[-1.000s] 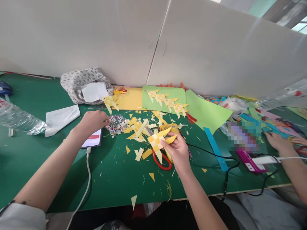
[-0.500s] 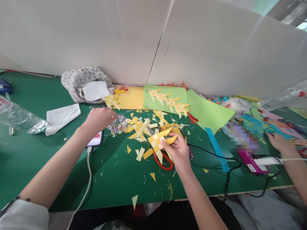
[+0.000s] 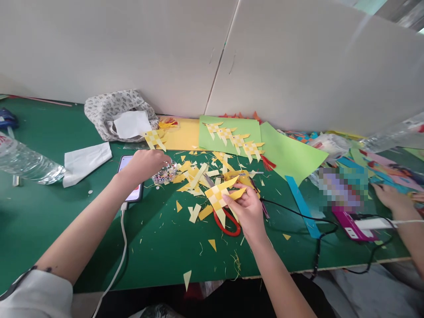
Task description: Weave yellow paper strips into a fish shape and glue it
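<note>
My right hand [image 3: 249,211] pinches a woven yellow-and-cream paper fish [image 3: 217,196] between thumb and fingers, above the red-handled scissors [image 3: 228,225]. My left hand [image 3: 147,162] is over the edge of a clear dish of small mixed beads [image 3: 164,173]. Its fingertips are drawn together, and whatever lies between them is too small to make out. Under the left wrist lies a phone [image 3: 135,194] with a white cable plugged in. Cut yellow paper scraps [image 3: 195,176] are heaped between the hands. Behind the right hand, a yellow glue gun [image 3: 241,177] is partly hidden.
Several finished woven fish [image 3: 236,139] rest on green paper [image 3: 207,119] by the wall. A printed cloth bag [image 3: 112,108] and a water bottle [image 3: 29,161] stand left. Rightward are a blue strip [image 3: 303,207], a black cord [image 3: 298,213], a magenta box [image 3: 347,227] and another person's hand [image 3: 389,196].
My left hand has moved slightly right, further over the bead dish. The right hand still holds the paper fish in nearly the same place. The view has shifted a little.
</note>
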### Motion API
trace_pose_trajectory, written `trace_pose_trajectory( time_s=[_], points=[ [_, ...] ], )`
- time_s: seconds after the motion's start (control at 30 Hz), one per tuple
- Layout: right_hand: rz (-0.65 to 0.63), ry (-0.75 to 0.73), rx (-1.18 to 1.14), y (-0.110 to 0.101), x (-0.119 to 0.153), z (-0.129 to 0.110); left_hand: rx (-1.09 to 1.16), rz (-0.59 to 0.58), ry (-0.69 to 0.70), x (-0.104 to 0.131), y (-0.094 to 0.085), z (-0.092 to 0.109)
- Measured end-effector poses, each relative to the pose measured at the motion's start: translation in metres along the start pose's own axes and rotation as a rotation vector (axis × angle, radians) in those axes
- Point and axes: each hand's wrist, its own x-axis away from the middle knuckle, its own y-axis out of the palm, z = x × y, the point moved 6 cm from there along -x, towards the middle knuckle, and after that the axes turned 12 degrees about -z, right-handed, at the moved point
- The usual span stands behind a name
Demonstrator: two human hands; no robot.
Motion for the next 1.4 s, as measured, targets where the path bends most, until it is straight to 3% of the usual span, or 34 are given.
trace_pose_trajectory(
  time_s=[0.13, 0.3, 0.77, 1.03, 1.13, 1.2, 1.3, 1.4],
  points=[
    [0.004, -0.002, 0.002, 0.003, 0.001, -0.001, -0.052, -0.024, 0.041, -0.002, 0.001, 0.000],
    [-0.003, 0.008, -0.009, 0.006, 0.000, 0.001, -0.118, -0.038, 0.082, -0.002, 0.007, 0.015],
    [-0.020, 0.001, -0.003, 0.007, 0.003, -0.002, -0.239, -0.028, 0.069, -0.003, 0.018, 0.034],
    [-0.188, 0.009, 0.089, 0.024, 0.005, 0.011, -0.231, -0.019, 0.061, -0.006, 0.026, 0.029],
    [-0.171, -0.054, 0.325, 0.026, 0.007, 0.009, -0.225, -0.013, 0.049, -0.003, 0.023, 0.027],
    [-0.088, -0.153, 0.559, 0.024, 0.009, 0.001, -0.169, 0.028, 0.019, 0.002, 0.015, 0.023],
    [0.106, -0.407, 0.864, 0.022, 0.016, -0.019, 0.048, 0.132, 0.003, 0.016, 0.001, 0.018],
    [0.212, -0.603, 0.962, 0.026, 0.025, -0.032, 0.323, 0.168, 0.113, 0.032, 0.001, 0.027]
  ],
)
